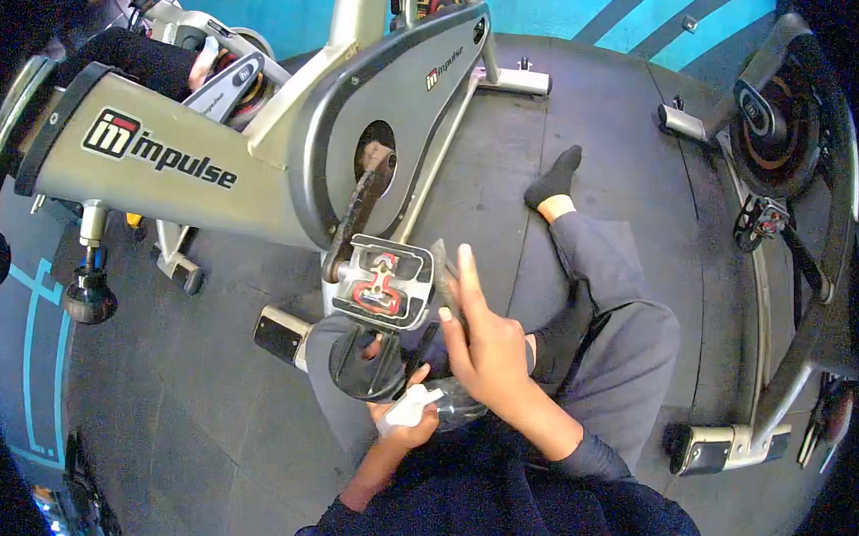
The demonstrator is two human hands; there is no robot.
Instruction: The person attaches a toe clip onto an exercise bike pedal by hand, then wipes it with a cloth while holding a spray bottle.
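Note:
A metal pedal with a red and silver middle hangs on its crank arm beside the grey bike body. Under it is a round black toe cage. My right hand is just right of the pedal, index finger stretched upward, the other fingers bent around a thin grey piece at the pedal's edge; its kind is unclear. Lower down, below the cage, my left hand is closed on a clear bottle with a white top.
The exercise bike's frame spans the upper left. Another bike stands at the right, its foot on the dark floor. My bent leg and black-socked foot lie between them. Someone's leg shows at the upper left.

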